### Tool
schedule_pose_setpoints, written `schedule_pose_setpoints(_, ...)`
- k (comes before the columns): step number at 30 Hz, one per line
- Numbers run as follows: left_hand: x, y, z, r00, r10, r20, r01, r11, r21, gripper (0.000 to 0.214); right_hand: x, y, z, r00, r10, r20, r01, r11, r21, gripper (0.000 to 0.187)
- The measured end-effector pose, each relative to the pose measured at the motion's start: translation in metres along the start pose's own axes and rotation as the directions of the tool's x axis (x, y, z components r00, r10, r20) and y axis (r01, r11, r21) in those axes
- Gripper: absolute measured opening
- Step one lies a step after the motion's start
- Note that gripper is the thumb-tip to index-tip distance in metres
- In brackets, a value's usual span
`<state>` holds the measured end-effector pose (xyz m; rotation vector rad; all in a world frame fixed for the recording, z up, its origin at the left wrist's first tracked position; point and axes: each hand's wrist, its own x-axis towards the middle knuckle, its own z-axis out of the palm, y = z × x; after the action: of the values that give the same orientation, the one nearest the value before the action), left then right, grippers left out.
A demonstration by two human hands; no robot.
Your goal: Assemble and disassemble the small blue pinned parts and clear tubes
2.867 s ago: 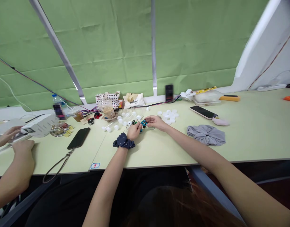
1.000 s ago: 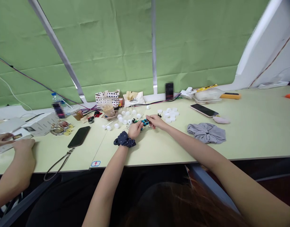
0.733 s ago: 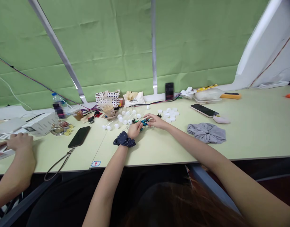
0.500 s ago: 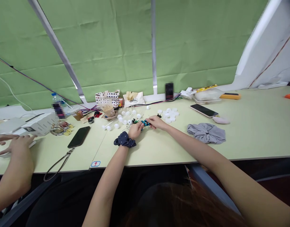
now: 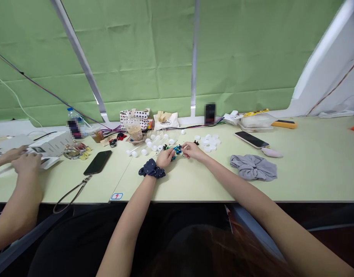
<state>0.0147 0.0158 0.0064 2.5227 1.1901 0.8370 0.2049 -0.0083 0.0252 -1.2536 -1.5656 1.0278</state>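
Observation:
My left hand [image 5: 164, 157], with a dark dotted scrunchie [image 5: 151, 169] on its wrist, is closed on a small blue and green part [image 5: 176, 149] held just above the pale green table [image 5: 194, 181]. My right hand [image 5: 191, 150] pinches the same part from its right side. Clear tubes with white caps [image 5: 153, 145] lie just behind my left hand. A cluster of loose white caps [image 5: 208, 141] lies behind my right hand.
A black phone with a strap [image 5: 98, 162] lies to the left, another phone [image 5: 250, 139] and a grey scrunchie [image 5: 253, 167] to the right. Bags, a drink cup [image 5: 134, 128] and cables line the back. Another person's hands [image 5: 24, 161] work at a white box [image 5: 51, 145] at far left.
My hands stay together on the small part with slight finger shifts. The other person's hands at far left have moved about over their items. The view has tilted slightly.

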Motion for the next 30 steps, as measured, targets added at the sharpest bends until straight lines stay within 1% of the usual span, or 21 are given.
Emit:
schedule_pose_setpoints(2, 0.000, -0.001, -0.001, 1.000, -0.003, -0.006, 0.003, 1.000, -0.012, 0.039, -0.003, 0.003, 0.001, 0.999, -0.026, 0.038, 0.024, 0.998, 0.056, 0.023)
schedule_pose_setpoints(4, 0.000, 0.000, -0.002, 1.000, 0.003, -0.007, -0.003, 1.000, -0.018, 0.039, -0.001, 0.005, -0.002, 0.999, -0.041, -0.004, 0.041, 0.999, 0.001, 0.029)
schedule_pose_setpoints(6, 0.000, 0.002, -0.001, 1.000, 0.016, 0.000, -0.015, 1.000, -0.018, 0.038, 0.004, 0.003, -0.013, 0.993, -0.083, -0.084, 0.069, 0.985, -0.158, 0.029)
schedule_pose_setpoints(8, 0.000, 0.004, 0.000, 1.000, 0.029, 0.008, -0.029, 0.999, -0.016, 0.038, 0.008, -0.001, -0.033, 0.980, -0.162, -0.115, 0.108, 0.920, -0.377, 0.030)
schedule_pose_setpoints(9, 0.000, 0.005, 0.000, 0.999, 0.032, 0.010, -0.032, 0.999, -0.015, 0.037, 0.008, -0.004, -0.048, 0.975, -0.197, -0.098, 0.124, 0.860, -0.494, 0.032)
schedule_pose_setpoints(10, 0.000, 0.005, 0.000, 0.999, 0.034, 0.010, -0.033, 0.999, -0.016, 0.037, 0.006, -0.007, -0.065, 0.974, -0.211, -0.086, 0.115, 0.783, -0.611, 0.035)
schedule_pose_setpoints(11, 0.000, 0.005, 0.000, 0.999, 0.033, 0.009, -0.033, 0.999, -0.020, 0.037, 0.002, -0.010, -0.083, 0.973, -0.210, -0.097, 0.078, 0.693, -0.717, 0.037)
schedule_pose_setpoints(13, -0.001, 0.004, -0.002, 1.000, 0.026, 0.006, -0.026, 0.999, -0.029, 0.036, -0.011, -0.014, -0.121, 0.972, -0.170, -0.163, -0.061, 0.489, -0.870, 0.043)
schedule_pose_setpoints(14, -0.001, 0.004, -0.002, 1.000, 0.023, 0.004, -0.023, 0.999, -0.034, 0.036, -0.021, -0.014, -0.140, 0.974, -0.100, -0.205, -0.153, 0.379, -0.913, 0.046)
schedule_pose_setpoints(15, -0.001, 0.003, -0.003, 1.000, 0.022, 0.000, -0.022, 0.999, -0.036, 0.036, -0.033, -0.013, -0.156, 0.976, 0.001, -0.218, -0.209, 0.289, -0.934, 0.051)
schedule_pose_setpoints(16, -0.001, 0.003, -0.003, 1.000, 0.021, -0.005, -0.021, 0.999, -0.036, 0.036, -0.046, -0.010, -0.170, 0.965, 0.113, -0.237, -0.258, 0.231, -0.938, 0.055)
schedule_pose_setpoints(17, -0.001, 0.003, -0.003, 1.000, 0.021, -0.009, -0.022, 0.999, -0.035, 0.036, -0.059, -0.007, -0.181, 0.942, 0.223, -0.250, -0.294, 0.189, -0.937, 0.059)
schedule_pose_setpoints(18, -0.001, 0.003, -0.003, 1.000, 0.021, -0.012, -0.022, 0.999, -0.032, 0.036, -0.073, -0.004, -0.188, 0.914, 0.319, -0.250, -0.314, 0.165, -0.935, 0.061)
schedule_pose_setpoints(19, -0.001, 0.003, -0.003, 1.000, 0.022, -0.015, -0.022, 0.999, -0.028, 0.036, -0.087, 0.000, -0.191, 0.891, 0.380, -0.247, -0.329, 0.166, -0.930, 0.061)
schedule_pose_setpoints(20, -0.001, 0.003, -0.002, 1.000, 0.023, -0.016, -0.023, 0.999, -0.025, 0.036, -0.100, 0.004, -0.190, 0.872, 0.432, -0.230, -0.339, 0.195, -0.920, 0.062)
schedule_pose_setpoints(21, -0.001, 0.003, -0.002, 1.000, 0.024, -0.016, -0.024, 0.999, -0.025, 0.036, -0.112, 0.007, -0.186, 0.868, 0.454, -0.203, -0.336, 0.235, -0.912, 0.062)
schedule_pose_setpoints(22, -0.001, 0.003, -0.001, 1.000, 0.026, -0.013, -0.026, 0.999, -0.026, 0.035, -0.123, 0.010, -0.180, 0.879, 0.436, -0.195, -0.328, 0.255, -0.910, 0.061)
schedule_pose_setpoints(23, -0.001, 0.002, -0.001, 1.000, 0.029, -0.012, -0.029, 0.999, -0.029, 0.035, -0.133, 0.012, -0.172, 0.893, 0.405, -0.196, -0.316, 0.256, -0.914, 0.060)
schedule_pose_setpoints(26, -0.002, 0.001, 0.001, 0.999, 0.036, -0.010, -0.037, 0.999, -0.039, 0.035, -0.153, 0.012, -0.149, 0.935, 0.343, -0.087, -0.194, 0.290, -0.937, 0.055)
schedule_pose_setpoints(28, -0.001, 0.000, 0.001, 1.000, 0.028, -0.012, -0.029, 0.999, -0.036, 0.035, -0.158, 0.003, -0.139, 0.937, 0.350, 0.017, -0.096, 0.302, -0.948, 0.051)
schedule_pose_setpoints(30, -0.001, 0.001, 0.001, 1.000, 0.017, -0.008, -0.017, 0.999, -0.027, 0.036, -0.152, -0.013, -0.133, 0.919, 0.383, 0.096, -0.026, 0.301, -0.953, 0.046)
